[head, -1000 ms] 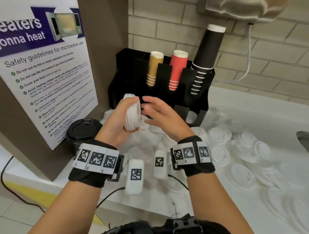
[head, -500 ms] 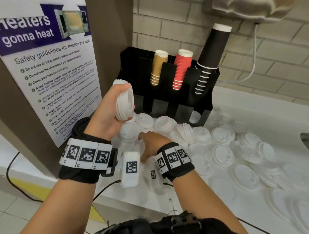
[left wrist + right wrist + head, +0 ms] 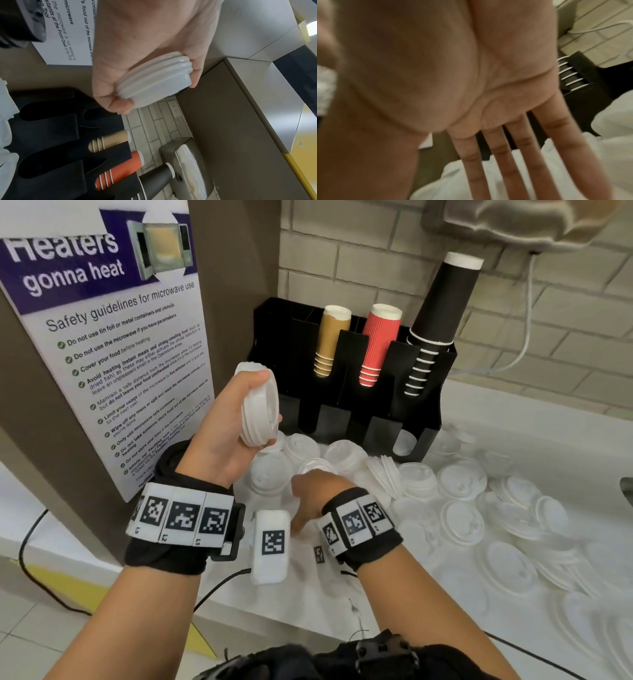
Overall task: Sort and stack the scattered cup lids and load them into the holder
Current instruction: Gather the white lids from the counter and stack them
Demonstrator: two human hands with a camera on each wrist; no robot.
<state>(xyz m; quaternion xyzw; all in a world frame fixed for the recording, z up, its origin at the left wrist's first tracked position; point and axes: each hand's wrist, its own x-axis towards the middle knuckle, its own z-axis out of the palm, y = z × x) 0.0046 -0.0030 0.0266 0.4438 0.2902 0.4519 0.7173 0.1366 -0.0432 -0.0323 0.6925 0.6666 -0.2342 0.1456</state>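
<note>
Left hand (image 3: pixel 222 419) raised before the black cup holder (image 3: pixel 346 405), fingers (image 3: pixel 197 70) and thumb curled round a nested stack of white lids (image 3: pixel 258 405), stack tipped on edge. Right hand (image 3: pixel 317 491) low over the loose lids (image 3: pixel 462 484) at the bench's (image 3: pixel 513 419) left end, fingers (image 3: pixel 505 155) straight and slightly spread, holding nothing. More lids scattered rightward across the bench from the holder's foot. Gold, red and black cup stacks standing in the holder's slots. Microwave safety poster (image 3: pixel 113 344) on the left panel.
</note>
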